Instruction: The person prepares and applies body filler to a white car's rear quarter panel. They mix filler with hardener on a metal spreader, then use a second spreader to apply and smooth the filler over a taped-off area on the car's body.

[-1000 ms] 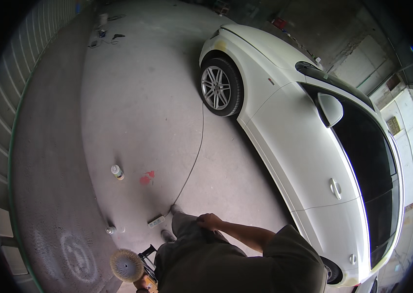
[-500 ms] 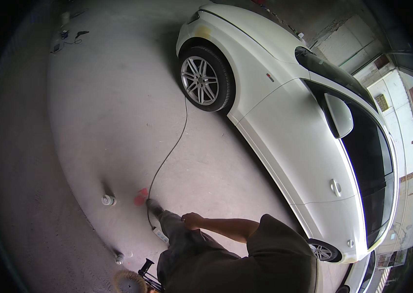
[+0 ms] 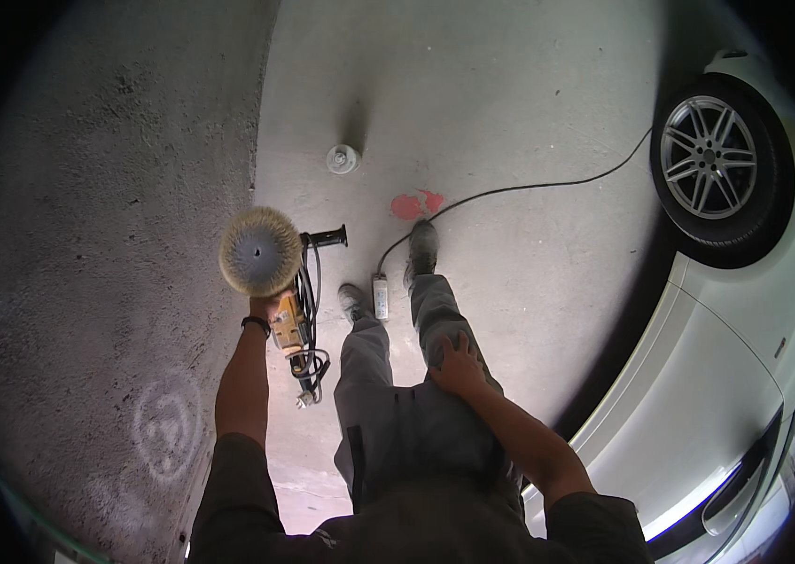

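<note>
Head view: My left hand (image 3: 269, 305) is wrapped around a yellow-bodied polisher (image 3: 288, 325) to the left of the power strip (image 3: 381, 297), the grip closed near the machine's head end, fingers partly hidden behind it. The polisher's long axis points back toward me, slanting a little right at the near end, roughly alongside the strip's own length. Its round, shaggy pad (image 3: 259, 252) sits farther out than the strip and to its left, face turned up; the black side handle (image 3: 327, 237) juts right, ending short of the strip's line. A dark cord (image 3: 304, 287) is bunched along the body, and what looks like its plug (image 3: 303, 400) hangs nearer me than the strip, also to its left. My right hand (image 3: 459, 365), on the strip's other side, rests against my thigh with fingers spread, no object visible in it; the left is the hand at the machine. Beyond the strip are a white container (image 3: 343, 159) and a red floor patch (image 3: 407, 207); well to its right, a white car's wheel (image 3: 709, 158).
</note>
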A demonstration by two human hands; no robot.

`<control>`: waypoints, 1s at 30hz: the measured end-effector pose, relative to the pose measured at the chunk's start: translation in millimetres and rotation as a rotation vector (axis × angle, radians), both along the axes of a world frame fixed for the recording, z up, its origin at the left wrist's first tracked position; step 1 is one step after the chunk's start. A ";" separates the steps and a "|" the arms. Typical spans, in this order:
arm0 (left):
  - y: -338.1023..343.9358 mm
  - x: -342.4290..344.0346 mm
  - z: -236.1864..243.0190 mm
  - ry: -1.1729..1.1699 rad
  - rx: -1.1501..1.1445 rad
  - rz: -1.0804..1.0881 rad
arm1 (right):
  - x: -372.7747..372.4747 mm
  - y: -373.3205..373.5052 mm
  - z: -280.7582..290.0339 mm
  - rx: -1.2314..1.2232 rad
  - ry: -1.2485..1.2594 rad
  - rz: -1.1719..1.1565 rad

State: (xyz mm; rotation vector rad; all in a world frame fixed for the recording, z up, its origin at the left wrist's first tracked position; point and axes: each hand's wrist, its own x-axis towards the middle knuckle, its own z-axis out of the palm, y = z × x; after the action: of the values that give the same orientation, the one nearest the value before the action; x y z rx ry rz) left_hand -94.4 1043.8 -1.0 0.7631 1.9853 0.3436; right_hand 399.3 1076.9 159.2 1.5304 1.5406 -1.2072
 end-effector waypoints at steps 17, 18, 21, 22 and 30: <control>13.3 -41.3 -261.0 0.096 -0.083 -0.121 | -18.5 53.7 0.6 0.256 0.161 0.056; -13.0 -26.8 -228.6 0.084 -0.256 -0.126 | -20.1 53.9 0.9 0.213 0.145 0.046; -77.9 18.9 -121.8 0.042 -0.389 -0.208 | -24.5 52.2 0.8 0.199 0.151 -0.002; -95.8 35.5 -85.2 -0.068 -0.403 -0.092 | -26.4 50.5 -0.2 0.167 0.134 0.002; -88.7 98.5 109.9 -0.004 -0.249 -0.290 | -34.7 26.2 -18.2 0.177 0.198 -0.247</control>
State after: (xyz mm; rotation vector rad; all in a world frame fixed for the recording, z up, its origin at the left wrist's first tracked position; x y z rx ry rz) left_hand 4.2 955.1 108.9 0.8708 1.8374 -0.0719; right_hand 364.6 1103.2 141.1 1.8047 1.6584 -1.4288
